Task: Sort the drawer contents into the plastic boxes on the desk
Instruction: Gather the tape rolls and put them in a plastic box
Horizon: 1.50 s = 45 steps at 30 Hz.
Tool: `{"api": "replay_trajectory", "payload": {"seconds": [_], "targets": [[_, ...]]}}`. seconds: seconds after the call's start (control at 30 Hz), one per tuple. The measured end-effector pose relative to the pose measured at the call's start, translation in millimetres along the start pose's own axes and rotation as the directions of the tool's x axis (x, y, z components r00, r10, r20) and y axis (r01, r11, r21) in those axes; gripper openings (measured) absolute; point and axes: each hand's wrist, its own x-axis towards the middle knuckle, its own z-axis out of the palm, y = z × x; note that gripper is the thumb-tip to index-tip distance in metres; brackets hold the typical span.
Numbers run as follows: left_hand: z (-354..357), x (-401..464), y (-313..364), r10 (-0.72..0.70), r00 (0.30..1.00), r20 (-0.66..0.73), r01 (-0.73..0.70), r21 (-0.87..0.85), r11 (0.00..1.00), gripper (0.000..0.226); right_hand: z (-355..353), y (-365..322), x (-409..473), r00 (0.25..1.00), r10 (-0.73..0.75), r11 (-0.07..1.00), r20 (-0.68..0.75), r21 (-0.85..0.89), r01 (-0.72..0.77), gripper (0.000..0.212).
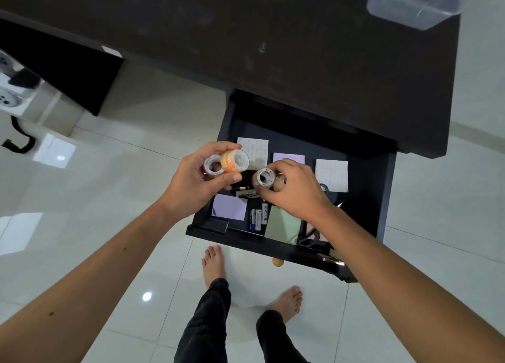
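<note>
The black drawer (382,188) is pulled out under the dark desk (273,48). My left hand (196,182) holds two tape rolls above the drawer's left side: an orange-labelled roll (235,162) and a clear roll (211,167). My right hand (295,190) grips a brown tape roll (263,178) and a second, partly hidden roll (280,182). In the drawer lie sticky-note pads (229,207), batteries (255,219), a green pad (282,224) and white patterned sheets (332,174). Two translucent plastic boxes (410,5) stand at the desk's far edge.
A pen and a small white box (246,194) lie under my hands. Scissors (311,235) sit partly hidden beneath my right forearm. White tiled floor (123,226) surrounds the desk; my bare feet stand below the drawer. A power strip (11,95) is at the far left.
</note>
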Motion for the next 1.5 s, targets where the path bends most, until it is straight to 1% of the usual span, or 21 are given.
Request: {"api": "replay_trajectory", "payload": {"seconds": [0.2,0.3,0.5,0.6,0.7,0.87,1.03,1.17,1.37,1.5], "targets": [[-13,14,19,0.008,1.000,0.007,-0.008,-0.013,1.000,0.049,-31,-21,4,0.998,-0.061,0.995,-0.005,0.075,0.061,0.035],[-23,30,37,0.021,1.000,0.020,-0.021,-0.006,1.000,0.047,-48,-36,14,0.994,-0.105,0.990,-0.032,0.088,0.107,0.034],[-54,65,71,0.049,0.999,-0.002,-0.049,0.026,0.998,0.046,-84,-73,54,0.984,-0.165,0.978,-0.062,0.122,0.172,0.036],[-74,78,86,0.059,0.998,-0.003,-0.059,0.062,0.996,0.047,-99,-94,80,0.981,-0.171,0.972,-0.090,0.149,0.183,0.037],[-98,95,98,0.065,0.997,-0.038,-0.061,0.099,0.993,0.047,-112,-112,113,0.975,-0.198,0.961,-0.102,0.178,0.213,0.040],[-136,115,113,0.059,0.992,-0.116,-0.043,0.138,0.989,0.046,-131,-145,168,0.971,-0.232,0.950,-0.055,0.200,0.238,0.041],[-179,145,137,0.071,0.978,-0.194,-0.042,0.153,0.987,0.047,-142,-187,221,0.953,-0.304,0.942,-0.007,0.146,0.302,0.040],[-219,181,147,0.106,0.971,-0.216,-0.068,0.178,0.982,0.047,-142,-222,269,0.942,-0.336,0.936,-0.002,0.112,0.334,0.043],[-294,247,153,0.129,0.958,-0.256,-0.071,0.224,0.972,0.048,-136,-269,358,0.941,-0.321,0.943,-0.104,0.059,0.328,0.043],[-335,282,166,0.156,0.949,-0.273,-0.063,0.319,0.946,0.045,-129,-293,408,0.945,-0.304,0.951,-0.125,0.016,0.308,0.043]]}}
